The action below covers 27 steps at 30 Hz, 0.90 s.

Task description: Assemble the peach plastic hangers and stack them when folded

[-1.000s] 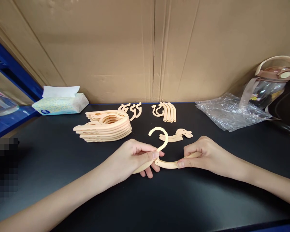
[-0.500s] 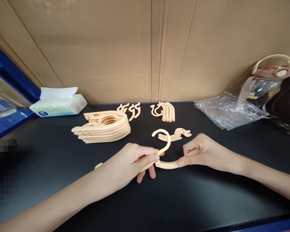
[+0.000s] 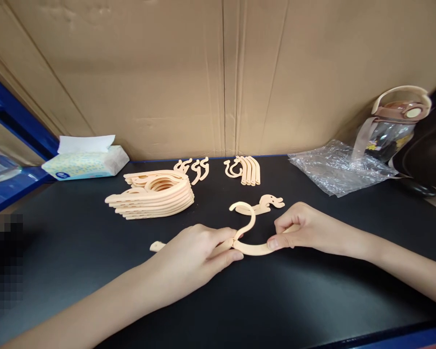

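A cream folding clothes hanger [image 3: 252, 248] is between my hands, its hook curving up and to the left from the middle joint. My left hand [image 3: 203, 249] is closed around its left arm near that joint, thumb in front; the arm's tip shows past the knuckles. My right hand [image 3: 298, 228] pinches the right arm, whose outer end is mostly hidden in the fingers. Just behind the hook lies a cream animal-shaped piece [image 3: 265, 204]. A pile of cream hangers [image 3: 152, 201] rests flat on the table, beyond my left hand.
Loose hooks [image 3: 199, 169] and several curved arm pieces [image 3: 250, 170] lie along the back of the black table [image 3: 261, 305]. At the back left is a tissue pack [image 3: 87, 162]. Crumpled clear plastic [image 3: 334, 167] and a bottle [image 3: 397, 128] stand at right, before cardboard [image 3: 148, 72].
My left thumb has moved down from the hook's base to below the joint, and more of the left arm's tip shows. My right hand keeps its pinch.
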Each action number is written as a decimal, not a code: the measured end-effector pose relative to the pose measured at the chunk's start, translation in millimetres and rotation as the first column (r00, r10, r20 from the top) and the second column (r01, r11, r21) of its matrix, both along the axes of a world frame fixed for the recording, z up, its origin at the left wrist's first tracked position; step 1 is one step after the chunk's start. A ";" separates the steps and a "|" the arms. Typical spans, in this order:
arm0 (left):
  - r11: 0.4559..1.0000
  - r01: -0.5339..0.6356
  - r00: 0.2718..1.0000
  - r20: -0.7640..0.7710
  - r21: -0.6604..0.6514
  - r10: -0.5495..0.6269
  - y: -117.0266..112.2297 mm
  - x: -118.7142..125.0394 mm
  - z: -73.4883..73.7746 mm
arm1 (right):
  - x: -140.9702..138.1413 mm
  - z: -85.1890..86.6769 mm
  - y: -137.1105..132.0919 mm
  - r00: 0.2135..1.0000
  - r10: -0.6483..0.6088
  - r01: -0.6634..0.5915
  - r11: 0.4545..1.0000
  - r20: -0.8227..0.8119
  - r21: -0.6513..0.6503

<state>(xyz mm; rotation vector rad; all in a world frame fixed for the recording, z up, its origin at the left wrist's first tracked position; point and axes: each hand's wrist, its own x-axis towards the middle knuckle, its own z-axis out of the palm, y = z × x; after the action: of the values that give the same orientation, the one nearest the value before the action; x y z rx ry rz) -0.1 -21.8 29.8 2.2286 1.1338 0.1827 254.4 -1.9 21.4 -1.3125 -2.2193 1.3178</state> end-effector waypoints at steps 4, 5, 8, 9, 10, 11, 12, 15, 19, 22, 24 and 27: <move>0.978 0.132 0.991 -0.038 0.162 -0.128 -2.1 -1.0 -1.4 | 4.1 1.7 -1.5 0.990 0.124 -0.140 0.943 0.071 0.301; 0.971 0.154 0.988 -0.050 0.181 -0.147 -2.4 -1.3 -0.9 | 5.1 2.0 -2.2 0.984 0.148 -0.174 0.903 0.094 0.393; 0.954 0.198 0.979 -0.084 0.223 -0.184 -2.9 -1.8 -0.7 | 6.5 3.2 -4.2 0.977 0.167 -0.212 0.789 0.131 0.577; 0.948 0.203 0.978 -0.095 0.245 -0.185 -2.9 -1.7 -1.1 | 6.3 3.9 -4.5 0.978 0.167 -0.211 0.760 0.128 0.615; 0.941 0.203 0.978 -0.105 0.271 -0.181 -2.8 -1.5 -1.8 | 5.8 4.7 -4.7 0.979 0.166 -0.205 0.733 0.121 0.649; 0.934 0.198 0.979 -0.114 0.298 -0.171 -2.8 -1.3 -2.5 | 5.1 5.5 -4.7 0.980 0.161 -0.196 0.706 0.115 0.681; 0.928 0.192 0.980 -0.120 0.320 -0.161 -2.7 -1.0 -3.3 | 4.4 6.2 -4.4 0.982 0.151 -0.187 0.678 0.114 0.710; 0.921 0.174 0.982 -0.126 0.348 -0.138 -2.9 -0.3 -4.2 | 2.9 7.4 -3.7 0.989 0.057 -0.141 0.596 0.134 0.791; 0.919 0.154 0.985 -0.128 0.364 -0.115 -3.4 -0.5 -3.9 | 2.6 8.2 -4.7 0.993 -0.081 -0.027 0.519 0.080 0.854; 0.911 0.155 0.986 -0.117 0.382 -0.119 -2.7 -1.4 -6.0 | 2.1 9.4 -6.6 0.998 -0.064 0.016 0.526 0.021 0.850; 0.904 0.156 0.987 -0.103 0.399 -0.125 -1.9 -2.1 -8.7 | 1.7 9.7 -7.7 1.000 0.004 -0.018 0.550 0.018 0.835; 0.893 0.157 0.987 -0.104 0.422 -0.124 -1.1 -2.7 -11.6 | 1.3 8.5 -8.5 0.987 0.145 -0.137 0.585 0.064 0.800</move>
<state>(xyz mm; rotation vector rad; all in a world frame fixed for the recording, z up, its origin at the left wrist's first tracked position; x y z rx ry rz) -2.8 -22.9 18.2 2.7183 1.0394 0.3180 255.7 -10.4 29.9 -0.7602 -2.4552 0.1936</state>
